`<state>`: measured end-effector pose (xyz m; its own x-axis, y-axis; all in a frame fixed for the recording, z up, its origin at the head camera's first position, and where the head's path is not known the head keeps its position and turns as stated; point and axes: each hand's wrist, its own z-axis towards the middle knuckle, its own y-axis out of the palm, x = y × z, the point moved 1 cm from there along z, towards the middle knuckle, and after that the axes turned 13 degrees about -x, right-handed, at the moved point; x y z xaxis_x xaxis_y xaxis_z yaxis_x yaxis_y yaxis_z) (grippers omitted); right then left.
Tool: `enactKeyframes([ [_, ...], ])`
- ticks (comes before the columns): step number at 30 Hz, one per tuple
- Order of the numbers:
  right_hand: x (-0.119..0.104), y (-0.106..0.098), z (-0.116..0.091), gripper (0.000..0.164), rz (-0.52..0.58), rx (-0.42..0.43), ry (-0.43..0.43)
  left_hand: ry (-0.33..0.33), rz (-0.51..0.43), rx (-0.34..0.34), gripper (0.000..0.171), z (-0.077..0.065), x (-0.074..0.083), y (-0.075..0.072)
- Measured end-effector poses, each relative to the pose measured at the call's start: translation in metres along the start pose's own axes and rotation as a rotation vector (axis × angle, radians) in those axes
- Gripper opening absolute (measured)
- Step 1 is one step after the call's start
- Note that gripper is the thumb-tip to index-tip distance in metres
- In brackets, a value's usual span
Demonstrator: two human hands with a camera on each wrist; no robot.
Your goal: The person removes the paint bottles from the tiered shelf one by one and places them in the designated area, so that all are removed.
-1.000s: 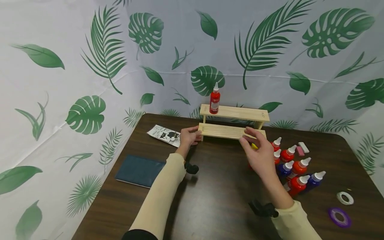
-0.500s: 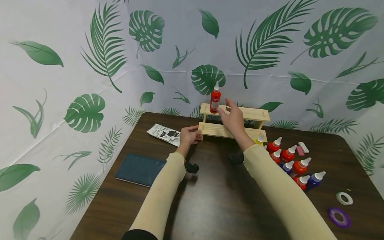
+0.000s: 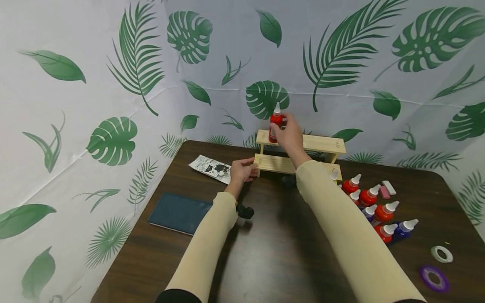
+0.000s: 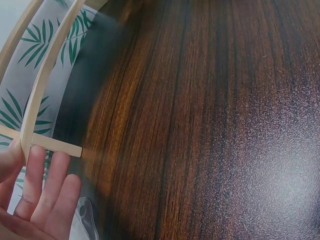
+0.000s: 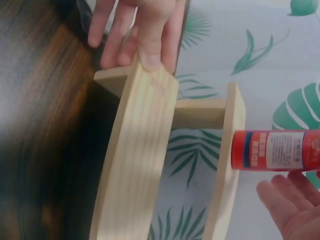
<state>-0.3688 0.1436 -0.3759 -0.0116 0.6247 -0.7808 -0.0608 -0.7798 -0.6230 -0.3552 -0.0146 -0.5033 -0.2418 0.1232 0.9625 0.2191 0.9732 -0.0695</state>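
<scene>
A two-step wooden display rack (image 3: 278,164) stands at the back of the table. My left hand (image 3: 242,172) pinches the left end of its lower step, thumb on top in the right wrist view and fingers below. On the upper step (image 3: 322,143), near its left end, a red squeeze bottle (image 3: 275,124) with a white pointed cap stands upright. My right hand (image 3: 291,136) holds this bottle from its right side, thumb in front in the head view. The bottle's base meets the step in the right wrist view, where part of the hand (image 5: 300,210) is cut off.
Several red and blue squeeze bottles (image 3: 384,213) stand right of the rack, partly behind my right sleeve. Beyond them are small pink and white blocks (image 3: 389,187), a white tape roll (image 3: 442,254) and a purple one (image 3: 434,278). A dark blue notebook (image 3: 179,212) and a printed packet (image 3: 210,167) lie left.
My right hand has moved from the right part of the lower step up and left to the red bottle and taken hold of it. My left hand has stayed on the rack.
</scene>
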Motion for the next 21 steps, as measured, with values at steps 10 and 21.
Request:
enactKeyframes([
  [10,0.008,-0.003,-0.007,0.043,-0.017,0.068,-0.039,-0.011,-0.006,-0.011,0.031,0.002,0.001,0.003],
  [21,0.019,-0.011,-0.070,0.046,0.031,0.084,-0.109,-0.015,-0.009,0.005,0.031,-0.001,-0.001,0.002],
])
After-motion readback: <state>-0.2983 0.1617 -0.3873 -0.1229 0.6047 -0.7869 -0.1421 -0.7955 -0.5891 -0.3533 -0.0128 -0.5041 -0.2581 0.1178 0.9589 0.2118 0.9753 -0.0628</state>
